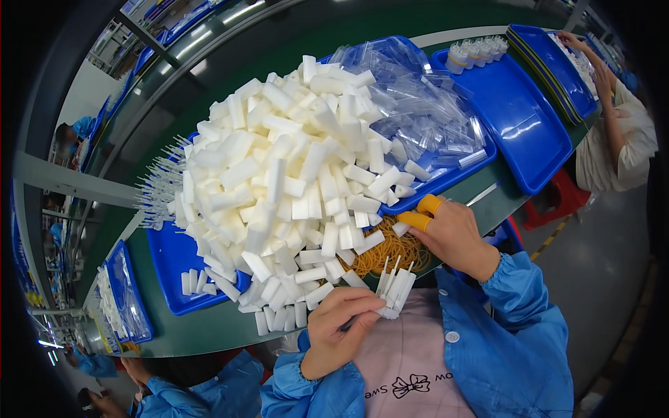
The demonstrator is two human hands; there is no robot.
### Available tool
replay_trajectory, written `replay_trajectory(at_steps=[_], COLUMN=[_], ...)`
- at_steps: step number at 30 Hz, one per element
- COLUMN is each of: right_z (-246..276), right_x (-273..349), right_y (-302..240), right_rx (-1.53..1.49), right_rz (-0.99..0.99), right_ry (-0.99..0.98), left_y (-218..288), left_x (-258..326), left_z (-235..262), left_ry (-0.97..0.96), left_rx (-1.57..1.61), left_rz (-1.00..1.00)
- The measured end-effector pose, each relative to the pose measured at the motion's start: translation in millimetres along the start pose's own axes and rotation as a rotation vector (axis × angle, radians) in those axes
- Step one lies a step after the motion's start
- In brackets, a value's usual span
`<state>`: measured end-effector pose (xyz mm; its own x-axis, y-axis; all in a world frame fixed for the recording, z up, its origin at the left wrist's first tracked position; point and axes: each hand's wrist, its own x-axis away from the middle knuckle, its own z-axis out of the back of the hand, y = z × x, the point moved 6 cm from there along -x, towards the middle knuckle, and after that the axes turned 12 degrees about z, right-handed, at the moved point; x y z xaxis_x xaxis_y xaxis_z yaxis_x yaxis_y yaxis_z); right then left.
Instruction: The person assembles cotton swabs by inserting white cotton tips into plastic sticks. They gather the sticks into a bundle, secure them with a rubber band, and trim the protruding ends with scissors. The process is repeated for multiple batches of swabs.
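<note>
My left hand (341, 324) is closed around a small bundle of white foam blocks (397, 289), with thin white sticks standing out of their upper ends. Orange finger cots cover two fingers of my right hand (456, 235). A single white foam block (401, 228) shows at those fingertips and appears pinched there; the thumb is mostly hidden. Just below lies a heap of tan rubber bands (380, 254). The big pile of white foam blocks (279, 167) rises to the left, and several blocks stand along its near edge.
Clear plastic sleeves (425, 111) fill a blue tray behind the pile. Another blue tray (523, 118) at the right holds bundled white pieces (477, 52). Thin white sticks (164, 181) lie left of the pile. Co-workers sit at the far right and lower left.
</note>
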<state>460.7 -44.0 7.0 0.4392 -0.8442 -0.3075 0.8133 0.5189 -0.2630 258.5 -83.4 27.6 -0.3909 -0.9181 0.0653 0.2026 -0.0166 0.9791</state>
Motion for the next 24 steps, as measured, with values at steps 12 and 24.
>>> replay_trajectory(at_steps=[12, 24], right_z=[19.9, -4.8], right_x=[34.9, 41.2], right_y=[16.1, 9.3], right_rx=[-0.920, -1.552], right_rz=[-0.342, -0.463], right_ry=[0.227, 0.196], left_y=[3.6, 20.7], left_x=[-1.7, -0.4], left_z=[-3.4, -12.0], left_ry=[-0.022, -0.060], left_rx=[-0.028, -0.301], left_rz=[-0.012, -0.301])
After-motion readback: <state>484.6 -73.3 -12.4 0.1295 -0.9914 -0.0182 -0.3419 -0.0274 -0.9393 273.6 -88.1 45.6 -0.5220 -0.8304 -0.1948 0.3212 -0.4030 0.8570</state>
